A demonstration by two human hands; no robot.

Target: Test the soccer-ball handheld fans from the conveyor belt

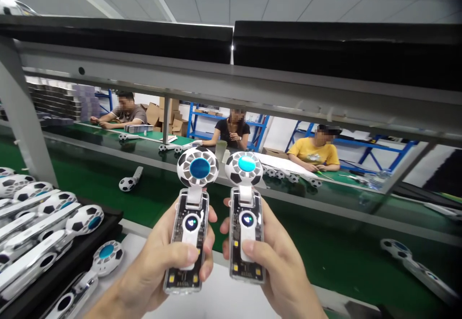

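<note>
Two handheld fans with soccer-ball-patterned round heads are held upright side by side before me. My left hand (pixel 155 261) wraps round the left handheld fan (pixel 186 242), its thumb lying on the white front strip. Round the right handheld fan (pixel 247 237) my right hand (pixel 277 261) is closed the same way, thumb on its strip. Both fans have clear bodies with circuit parts showing, a blue disc in the head and a small lit round display. The two fans stand apart, not touching.
At the left, several similar fans (pixel 43 223) fill a black tray (pixel 117 215); another fan (pixel 106 256) lies beside it. Beyond runs a green conveyor belt (pixel 317 242) with scattered fans. A grey overhead beam (pixel 202 76) crosses above. Across the belt sit three people (pixel 314 150).
</note>
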